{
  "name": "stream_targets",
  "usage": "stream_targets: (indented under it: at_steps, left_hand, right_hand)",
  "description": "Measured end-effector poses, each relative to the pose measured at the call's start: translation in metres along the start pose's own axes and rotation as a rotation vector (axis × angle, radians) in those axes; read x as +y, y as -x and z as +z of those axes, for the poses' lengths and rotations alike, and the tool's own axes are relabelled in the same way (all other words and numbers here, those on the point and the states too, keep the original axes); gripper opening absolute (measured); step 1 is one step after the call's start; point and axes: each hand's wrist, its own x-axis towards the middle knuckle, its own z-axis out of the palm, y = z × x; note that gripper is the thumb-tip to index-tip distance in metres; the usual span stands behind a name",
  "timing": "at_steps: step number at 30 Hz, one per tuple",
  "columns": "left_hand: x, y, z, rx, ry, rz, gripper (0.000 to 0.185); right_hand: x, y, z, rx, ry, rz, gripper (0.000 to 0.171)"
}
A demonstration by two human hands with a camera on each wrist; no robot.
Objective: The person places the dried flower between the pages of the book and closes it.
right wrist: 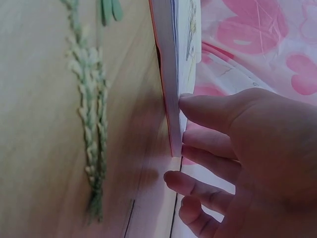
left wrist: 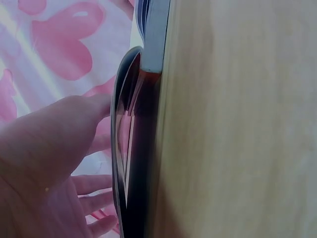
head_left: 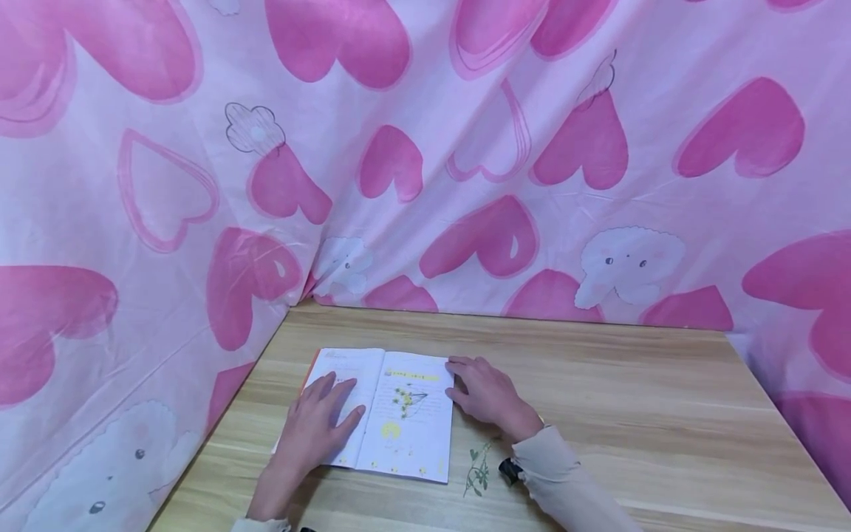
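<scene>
An open book (head_left: 425,432) lies on the table, its right page printed with a yellow-flowered plant picture and lines of text. My left hand (head_left: 318,425) rests spread on the left page, fingers pointing up the page. In the left wrist view, that side's pages (left wrist: 117,158) bow up off the table beside the fingers. At the upper right edge is my right hand (head_left: 488,391), fingertips on the page's border. From the right wrist, the thumb (right wrist: 205,110) touches the page edge while the lower fingers stay loosely bent off the book.
A thin green sprig (head_left: 477,473) lies right of the book, close to the right forearm; its pale-budded stem (right wrist: 89,109) shows large in the right wrist view. A black wrist device (head_left: 510,471) sits at the right cuff. Pink heart-printed cloth (head_left: 479,229) hangs behind the wooden table (head_left: 631,399).
</scene>
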Motion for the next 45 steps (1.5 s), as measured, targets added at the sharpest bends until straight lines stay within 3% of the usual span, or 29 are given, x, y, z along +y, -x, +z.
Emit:
stream_targets:
  at_steps: [8,16,21,26,30,35,45]
  left_hand:
    - [0.008,0.0,0.0,0.098,-0.007,0.074,0.057]
    - [0.024,0.001,0.003,0.273,-0.03,0.252,0.053]
    - [0.046,0.006,0.008,0.281,0.001,0.368,0.054]
    - [0.077,0.016,0.008,0.2,0.054,0.429,0.036]
    - [0.096,0.024,0.01,0.032,0.093,0.437,0.017]
    - [0.106,0.027,0.017,-0.159,0.111,0.393,0.026]
    - [0.11,0.025,0.021,-0.223,0.103,0.368,0.04]
  right_hand:
    - [0.0,0.001,0.0,-0.004,-0.008,0.005,0.052]
    - [0.0,0.0,0.001,-0.013,-0.02,0.013,0.054]
    - [0.001,0.001,0.003,-0.013,-0.024,0.017,0.054]
    - [0.001,0.001,0.003,0.0,-0.008,-0.01,0.053]
    - [0.002,0.001,0.003,0.024,0.002,-0.028,0.052]
    - [0.002,0.001,0.003,0.042,-0.004,-0.04,0.051]
    - [0.003,0.001,0.004,0.043,-0.004,-0.038,0.051]
